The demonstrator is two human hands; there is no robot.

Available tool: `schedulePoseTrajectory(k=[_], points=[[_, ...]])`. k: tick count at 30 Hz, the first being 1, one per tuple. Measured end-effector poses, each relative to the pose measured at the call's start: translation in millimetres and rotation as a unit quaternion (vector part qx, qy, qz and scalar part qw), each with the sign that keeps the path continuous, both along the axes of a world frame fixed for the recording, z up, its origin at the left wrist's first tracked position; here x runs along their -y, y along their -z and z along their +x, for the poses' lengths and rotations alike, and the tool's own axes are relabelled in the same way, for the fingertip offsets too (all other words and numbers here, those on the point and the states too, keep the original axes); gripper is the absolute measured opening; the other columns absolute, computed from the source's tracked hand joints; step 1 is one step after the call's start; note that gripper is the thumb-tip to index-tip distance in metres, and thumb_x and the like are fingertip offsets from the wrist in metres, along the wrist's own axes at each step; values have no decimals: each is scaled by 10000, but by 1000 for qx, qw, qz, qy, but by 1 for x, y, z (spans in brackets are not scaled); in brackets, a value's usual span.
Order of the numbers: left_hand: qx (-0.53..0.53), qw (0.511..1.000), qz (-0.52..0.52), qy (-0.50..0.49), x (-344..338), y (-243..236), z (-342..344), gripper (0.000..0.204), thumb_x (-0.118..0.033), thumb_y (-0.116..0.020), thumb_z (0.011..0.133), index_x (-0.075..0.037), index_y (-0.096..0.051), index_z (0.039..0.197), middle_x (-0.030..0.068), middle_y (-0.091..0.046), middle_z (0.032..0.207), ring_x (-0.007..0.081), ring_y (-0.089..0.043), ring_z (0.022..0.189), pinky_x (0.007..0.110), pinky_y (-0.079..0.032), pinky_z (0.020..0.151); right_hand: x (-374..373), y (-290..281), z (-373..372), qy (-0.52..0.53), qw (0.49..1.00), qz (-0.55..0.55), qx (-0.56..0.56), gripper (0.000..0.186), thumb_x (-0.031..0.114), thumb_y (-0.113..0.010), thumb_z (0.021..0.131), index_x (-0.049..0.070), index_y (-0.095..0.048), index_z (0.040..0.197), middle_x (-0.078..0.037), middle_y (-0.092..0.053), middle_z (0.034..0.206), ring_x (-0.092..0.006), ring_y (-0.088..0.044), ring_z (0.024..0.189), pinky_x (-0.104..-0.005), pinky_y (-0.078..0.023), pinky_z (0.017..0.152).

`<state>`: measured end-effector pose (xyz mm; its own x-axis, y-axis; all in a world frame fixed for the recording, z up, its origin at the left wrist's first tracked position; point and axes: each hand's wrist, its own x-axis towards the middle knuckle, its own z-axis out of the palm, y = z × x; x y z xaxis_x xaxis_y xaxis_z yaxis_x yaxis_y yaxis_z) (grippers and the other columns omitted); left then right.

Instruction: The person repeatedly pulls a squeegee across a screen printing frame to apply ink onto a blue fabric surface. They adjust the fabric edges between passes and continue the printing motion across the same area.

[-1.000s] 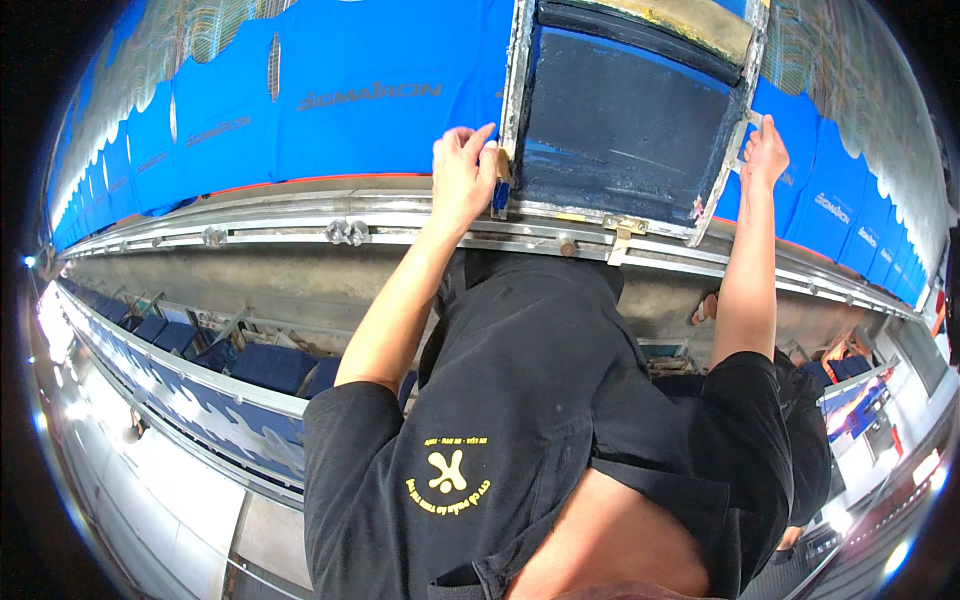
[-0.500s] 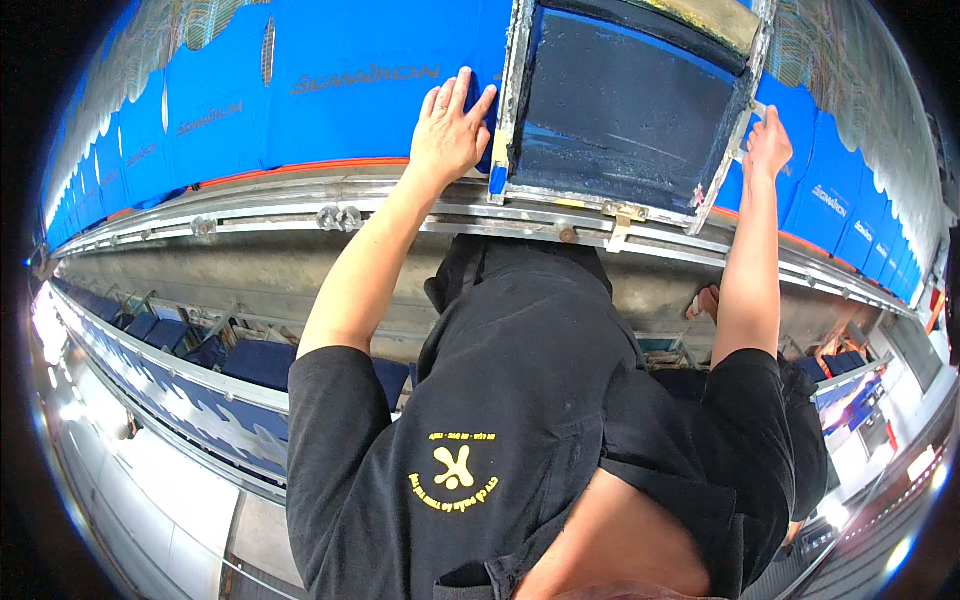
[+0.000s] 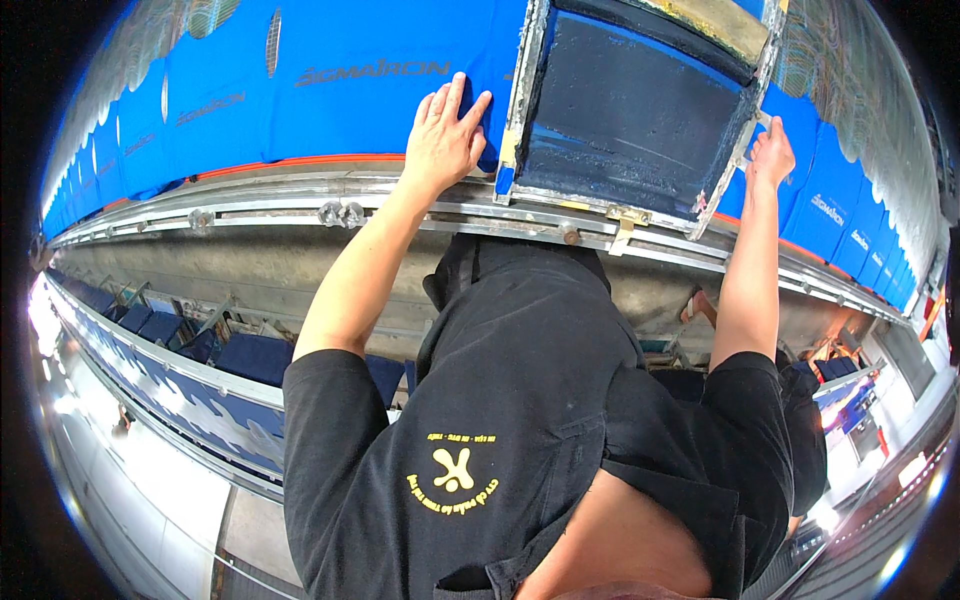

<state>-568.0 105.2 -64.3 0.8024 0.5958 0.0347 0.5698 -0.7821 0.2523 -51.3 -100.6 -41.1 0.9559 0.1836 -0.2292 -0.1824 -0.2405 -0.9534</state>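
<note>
The left hand (image 3: 442,145) is resting palm down on the blue cloth (image 3: 350,110), and its fingers are spreading apart without holding anything. It is lying just to the left of a big frame (image 3: 520,110), near the frame's lower left corner, where a bit of blue tape (image 3: 504,182) is sticking on. The right hand (image 3: 770,158) is curling shut around a small pale handle (image 3: 762,118) on the frame's right side. The frame is sitting over the blue cloth, in front of the person and between the two hands, and it is leaning a little in the picture. Dark, inky stuff (image 3: 630,110) is covering most of its inside, with streaks of blue showing through. A yellowish bar (image 3: 715,25) is lying across the far part of the frame. The blue cloth is covering the long table (image 3: 330,172), with dark print showing on it, and a thin orange line (image 3: 300,162) is running along its near edge. A metal rail (image 3: 260,215) is going along the near side of the table, and two shiny round knobs (image 3: 340,214) are sitting on it, side by side. A metal clip (image 3: 627,222) is hanging at the frame's near edge, over the rail. The person is wearing a black shirt (image 3: 520,350) and is standing close to the table.
</note>
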Motion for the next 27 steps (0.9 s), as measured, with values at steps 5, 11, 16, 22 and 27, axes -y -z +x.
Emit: schedulePoseTrajectory(k=[5,11,16,22,27], points=[[2,1000,5,16,-8,3,12,625,-264,-613,957,-195,-540,1573,249,-361,1686,411,-446,1480,535,-327,1236,1,1,1,1,1000,2,4,301,300,-778,998,62,-669,849,12,-540,631,-65,-420,462,-261,-268,405],[-11,999,13,34,-10,3,17,628,-271,-612,962,-181,-531,1578,228,-339,1706,392,-446,1491,533,-325,1240,0,-4,-4,6,1000,-7,4,292,300,-769,1007,65,-672,862,18,-530,639,-63,-405,471,-259,-260,416],[-29,998,24,60,-11,3,18,600,-279,-613,975,-178,-553,1564,209,-322,1722,395,-446,1495,533,-315,1251,-1,-4,-2,1,1000,2,-1,296,301,-781,997,45,-684,882,6,-549,644,-65,-423,468,-256,-270,411],[-11,998,3,54,-23,-8,30,477,-271,-646,980,-160,-674,1442,210,-460,1639,377,-519,1433,536,-386,1205,1,1,0,14,1000,-3,0,294,309,-780,997,37,-698,921,5,-552,647,-66,-419,473,-260,-272,418],[157,941,-224,-198,-19,-18,24,220,-247,-774,939,-64,-801,1057,132,-784,1092,246,-741,970,389,-582,841,7,-1,1,13,1000,-3,6,282,299,-771,1006,39,-695,924,9,-540,652,-68,-413,486,-259,-276,432]])
